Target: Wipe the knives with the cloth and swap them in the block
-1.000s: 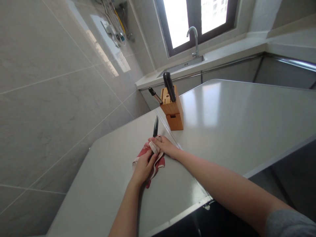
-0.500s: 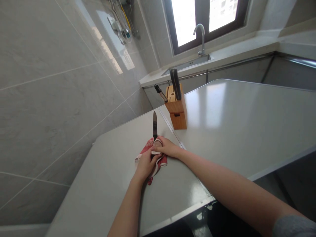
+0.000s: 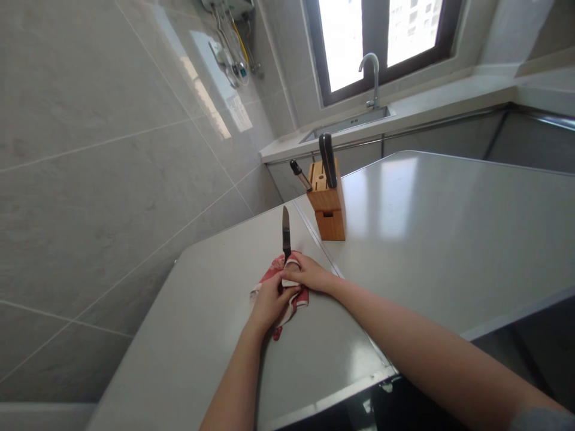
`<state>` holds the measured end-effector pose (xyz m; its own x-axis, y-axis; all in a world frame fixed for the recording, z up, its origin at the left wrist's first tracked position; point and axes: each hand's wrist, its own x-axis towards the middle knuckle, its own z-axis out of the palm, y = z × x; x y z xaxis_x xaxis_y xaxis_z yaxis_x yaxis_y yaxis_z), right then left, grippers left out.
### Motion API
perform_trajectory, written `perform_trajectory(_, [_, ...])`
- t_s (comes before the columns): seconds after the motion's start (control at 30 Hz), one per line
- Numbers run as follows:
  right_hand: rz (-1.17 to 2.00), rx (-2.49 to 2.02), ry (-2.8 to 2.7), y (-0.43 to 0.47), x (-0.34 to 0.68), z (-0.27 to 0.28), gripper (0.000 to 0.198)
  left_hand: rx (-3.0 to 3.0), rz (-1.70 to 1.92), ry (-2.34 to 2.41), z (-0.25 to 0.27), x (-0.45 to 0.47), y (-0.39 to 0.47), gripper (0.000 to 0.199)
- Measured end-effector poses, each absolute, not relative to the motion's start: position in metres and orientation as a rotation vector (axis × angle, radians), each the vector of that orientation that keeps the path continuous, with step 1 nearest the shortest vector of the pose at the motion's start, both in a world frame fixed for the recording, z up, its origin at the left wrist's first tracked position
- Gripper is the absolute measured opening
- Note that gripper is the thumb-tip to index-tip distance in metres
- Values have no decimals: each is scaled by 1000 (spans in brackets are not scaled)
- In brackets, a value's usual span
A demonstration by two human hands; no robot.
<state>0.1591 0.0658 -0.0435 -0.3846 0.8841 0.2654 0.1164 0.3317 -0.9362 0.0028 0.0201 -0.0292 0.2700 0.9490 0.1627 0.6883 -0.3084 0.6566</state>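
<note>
A knife [image 3: 286, 228] points its blade away from me over the pale table, its handle mostly hidden by cloth and fingers. Around that handle is bunched a red and white cloth [image 3: 272, 270], one end trailing toward me. My left hand [image 3: 271, 297] is closed at the near end of the handle, with cloth under its fingers. From the right, my right hand [image 3: 309, 273] pinches a fold of the cloth against the handle, close to the base of the blade. The two hands nearly touch.
Beyond the blade, a wooden knife block [image 3: 330, 209] holds a black-handled knife [image 3: 327, 160] and a thinner dark-tipped tool [image 3: 300, 174]. The table [image 3: 431, 251] has a seam beside my hands. Behind it are a sink [image 3: 348, 123] and a faucet [image 3: 375, 78]; a tiled wall [image 3: 103, 179] rises at left.
The whole view has shifted slightly, so everything sits a little lower and further right. Both hands keep their hold on the knife and cloth, with hardly any change in their grip.
</note>
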Motion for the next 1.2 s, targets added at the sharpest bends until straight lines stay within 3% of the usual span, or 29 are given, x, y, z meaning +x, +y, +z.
perform_trajectory(0.2, [1190, -914, -1644, 65, 157, -38, 39, 2103, 674, 1495, -29, 1, 20, 27])
perform_trajectory(0.43, [1558, -686, -1274, 63, 155, -34, 51, 2034, 765, 1427, -26, 2, 20, 38])
perform_trajectory(0.63, [1737, -586, -1321, 60, 159, -33, 48, 1992, 838, 1317, -26, 2, 19, 40])
perform_trajectory(0.93, [1693, -621, -1276, 56, 157, -33, 54, 1943, 864, 1342, -28, 2, 18, 44])
perform_trajectory(1.2, [1676, -607, -1150, 62, 160, -32, 61, 1746, 1323, 1523, -29, -1, 13, 50])
